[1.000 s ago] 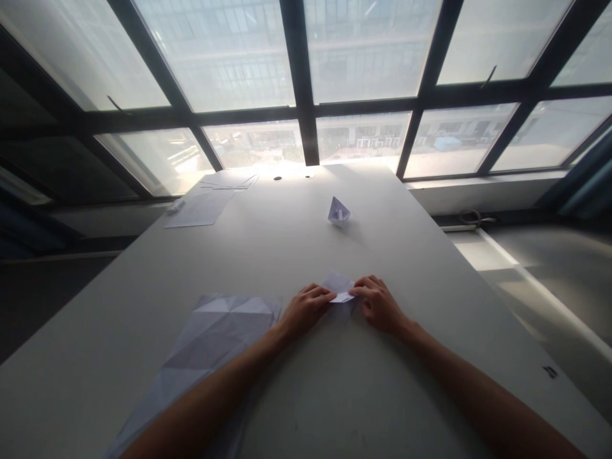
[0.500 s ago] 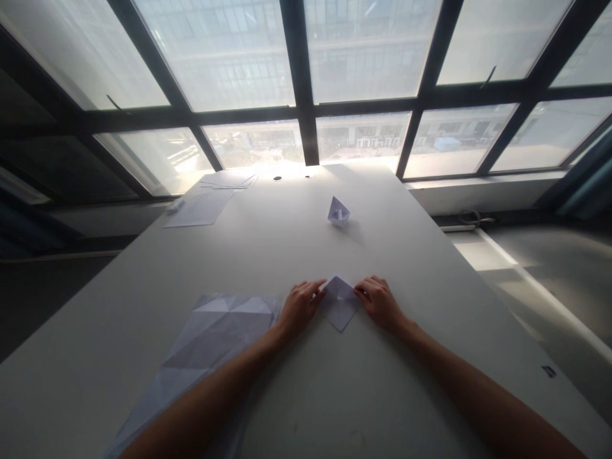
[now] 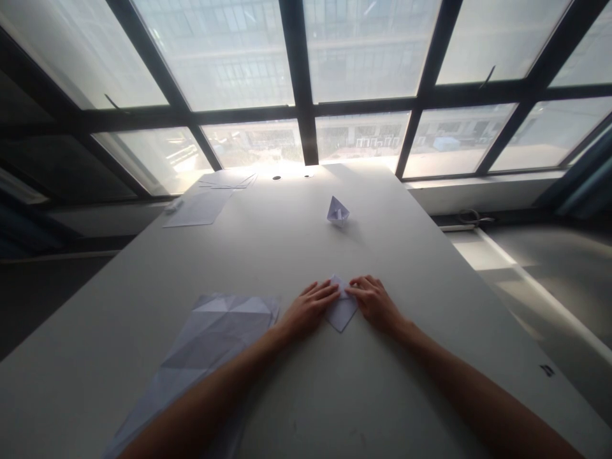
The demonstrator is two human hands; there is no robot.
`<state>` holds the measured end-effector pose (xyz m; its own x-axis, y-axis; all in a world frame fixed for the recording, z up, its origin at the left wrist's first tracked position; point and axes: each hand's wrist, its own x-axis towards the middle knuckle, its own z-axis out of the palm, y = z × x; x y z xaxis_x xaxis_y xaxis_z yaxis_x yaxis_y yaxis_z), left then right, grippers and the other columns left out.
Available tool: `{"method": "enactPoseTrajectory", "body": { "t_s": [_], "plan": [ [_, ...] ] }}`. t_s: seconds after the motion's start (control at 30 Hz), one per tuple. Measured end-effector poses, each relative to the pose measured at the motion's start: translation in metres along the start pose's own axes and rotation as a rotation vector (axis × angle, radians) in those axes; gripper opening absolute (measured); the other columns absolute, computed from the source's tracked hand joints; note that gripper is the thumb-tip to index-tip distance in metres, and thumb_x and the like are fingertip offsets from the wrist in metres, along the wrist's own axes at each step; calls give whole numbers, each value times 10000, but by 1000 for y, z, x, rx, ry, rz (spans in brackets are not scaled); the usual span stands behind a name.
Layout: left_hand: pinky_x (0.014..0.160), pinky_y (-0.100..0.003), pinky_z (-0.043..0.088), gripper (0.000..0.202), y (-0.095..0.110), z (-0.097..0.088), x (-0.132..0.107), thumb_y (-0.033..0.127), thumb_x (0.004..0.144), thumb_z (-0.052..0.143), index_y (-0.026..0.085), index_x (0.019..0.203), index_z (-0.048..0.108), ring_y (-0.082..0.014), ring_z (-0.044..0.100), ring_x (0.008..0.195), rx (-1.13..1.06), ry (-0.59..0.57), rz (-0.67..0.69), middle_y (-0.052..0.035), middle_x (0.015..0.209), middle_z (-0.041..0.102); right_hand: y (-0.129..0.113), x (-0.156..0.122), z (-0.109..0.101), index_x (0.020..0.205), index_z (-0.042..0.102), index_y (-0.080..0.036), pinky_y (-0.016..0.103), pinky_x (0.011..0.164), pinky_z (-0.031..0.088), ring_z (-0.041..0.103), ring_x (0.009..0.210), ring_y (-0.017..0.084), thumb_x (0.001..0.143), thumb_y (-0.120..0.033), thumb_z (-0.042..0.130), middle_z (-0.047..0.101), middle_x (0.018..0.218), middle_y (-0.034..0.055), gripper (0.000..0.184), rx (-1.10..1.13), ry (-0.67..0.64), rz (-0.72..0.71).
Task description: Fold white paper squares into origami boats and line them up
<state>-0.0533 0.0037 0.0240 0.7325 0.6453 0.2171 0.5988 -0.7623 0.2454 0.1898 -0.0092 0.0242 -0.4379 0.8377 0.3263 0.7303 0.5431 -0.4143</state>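
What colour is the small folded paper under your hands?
White, shaded pale grey-lilac; the folded paper shows in the head view.

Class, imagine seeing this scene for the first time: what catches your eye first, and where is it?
Both hands, left hand and right hand, press flat on a small folded paper at the near middle of the white table. Beyond it stands a little folded paper boat; a large creased sheet lies at left.

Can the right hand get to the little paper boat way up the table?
Probably yes. The right hand rests on the folded paper, and the table between it and the paper boat shows nothing lying in the way. It looks like a long stretch forward, though.
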Motion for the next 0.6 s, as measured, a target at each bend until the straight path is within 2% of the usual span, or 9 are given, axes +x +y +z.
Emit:
{"method": "enactPoseTrajectory", "body": {
  "t_s": [0.1,0.23,0.3,0.37,0.6],
  "plan": [
    [1191,-439,196,554,4,1,-1,361,1020,357,257,1545,219,-216,227,1467,39,-96,13,-48,1577,294,-6,-1,0,1298,601,-233,403,1057,333,478,1240,235,937,-167,497,596,1313,87,381,-21,-56,-47],
    [1199,-435,135,689,7,1,-2,504,1004,337,216,1567,63,-230,124,1489,91,-151,-4,-78,1611,158,-10,-3,3,1494,357,-167,462,1176,178,316,1415,242,955,-313,478,413,1512,111,571,-17,-165,-93],
    [1200,-432,124,725,8,0,-2,525,997,336,198,1567,29,-232,109,1491,104,-158,-13,-89,1614,134,-10,-3,4,1532,262,-165,486,1191,127,248,1451,246,945,-368,487,344,1549,108,660,-14,-212,-102],
    [1201,-432,120,745,8,0,-2,543,991,336,190,1567,24,-234,106,1492,111,-154,-21,-95,1613,132,-9,-3,4,1542,225,-164,494,1197,103,213,1465,247,935,-397,496,304,1565,107,704,-11,-234,-102],
    [1201,-428,111,798,8,-2,-2,616,965,335,179,1567,46,-243,119,1490,127,-148,-46,-117,1611,131,-8,-2,3,1545,218,-162,487,1203,94,199,1469,243,918,-418,521,281,1570,123,742,5,-242,-87]
  ]
}}
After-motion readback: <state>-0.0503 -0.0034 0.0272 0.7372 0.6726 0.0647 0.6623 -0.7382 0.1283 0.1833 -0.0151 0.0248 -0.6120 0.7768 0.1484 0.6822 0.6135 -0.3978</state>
